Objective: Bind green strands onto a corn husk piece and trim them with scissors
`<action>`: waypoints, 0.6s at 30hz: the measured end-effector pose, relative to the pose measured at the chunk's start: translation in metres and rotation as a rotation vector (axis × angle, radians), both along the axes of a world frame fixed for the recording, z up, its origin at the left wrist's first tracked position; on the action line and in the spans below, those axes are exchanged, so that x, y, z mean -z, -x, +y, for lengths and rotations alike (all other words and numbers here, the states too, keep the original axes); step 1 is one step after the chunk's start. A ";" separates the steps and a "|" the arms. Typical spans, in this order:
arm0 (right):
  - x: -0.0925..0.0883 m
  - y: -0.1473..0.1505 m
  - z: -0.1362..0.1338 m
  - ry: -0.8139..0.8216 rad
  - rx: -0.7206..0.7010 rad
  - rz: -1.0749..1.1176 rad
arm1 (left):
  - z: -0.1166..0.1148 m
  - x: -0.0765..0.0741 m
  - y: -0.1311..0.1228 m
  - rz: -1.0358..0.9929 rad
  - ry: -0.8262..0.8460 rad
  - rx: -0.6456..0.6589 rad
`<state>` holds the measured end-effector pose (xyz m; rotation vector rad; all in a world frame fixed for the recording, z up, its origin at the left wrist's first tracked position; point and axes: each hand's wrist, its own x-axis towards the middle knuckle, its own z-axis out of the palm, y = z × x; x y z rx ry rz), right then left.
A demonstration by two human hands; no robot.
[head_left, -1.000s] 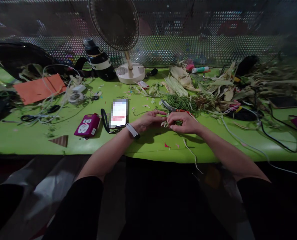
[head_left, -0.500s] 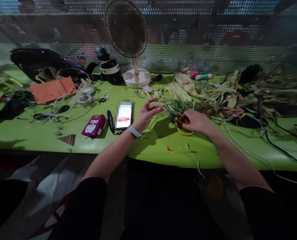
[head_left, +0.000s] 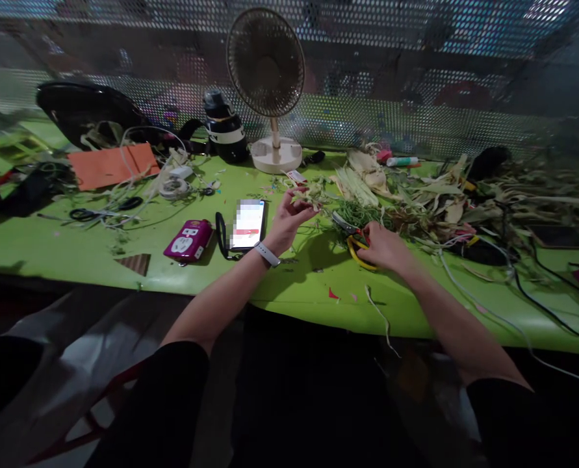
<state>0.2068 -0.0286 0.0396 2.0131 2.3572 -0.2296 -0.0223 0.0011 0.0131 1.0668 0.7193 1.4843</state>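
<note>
My right hand (head_left: 385, 248) is closed on a pair of scissors (head_left: 359, 255) with yellow and red handles. Their dark metal blades point up and left, toward my left hand. Thumb and fingers of my left hand (head_left: 289, 224), with a pale band on its wrist, come together in a pinch. Whatever they hold is too small to make out; pale green plant bits (head_left: 317, 192) show just beyond the fingertips. Past the blades lies a clump of thin green stems (head_left: 362, 213). A lit phone (head_left: 248, 224) with a black strap rests left of my left hand.
Dried husks and leaves (head_left: 433, 195) cover the table's right side, with cables among them. At the back stand a fan (head_left: 275, 153) and a black bottle (head_left: 227, 138). A purple power adapter (head_left: 188, 241), a cable tangle and an orange sheet (head_left: 114, 167) lie left.
The whole view has shifted slightly, so most things appear a little further right. Both hands keep nearly the same pose, with the scissors still in the right one.
</note>
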 end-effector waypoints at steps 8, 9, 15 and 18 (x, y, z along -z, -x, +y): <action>0.005 -0.017 0.018 0.057 0.095 0.067 | -0.003 -0.006 0.001 0.025 0.001 0.020; 0.005 -0.019 0.019 0.059 0.086 0.042 | -0.003 -0.006 0.001 0.035 -0.011 0.012; -0.003 -0.036 0.024 -0.001 0.098 0.088 | 0.000 -0.006 0.005 0.124 -0.074 -0.151; -0.006 -0.047 0.027 -0.086 0.167 0.356 | 0.000 -0.007 0.008 0.144 -0.047 -0.153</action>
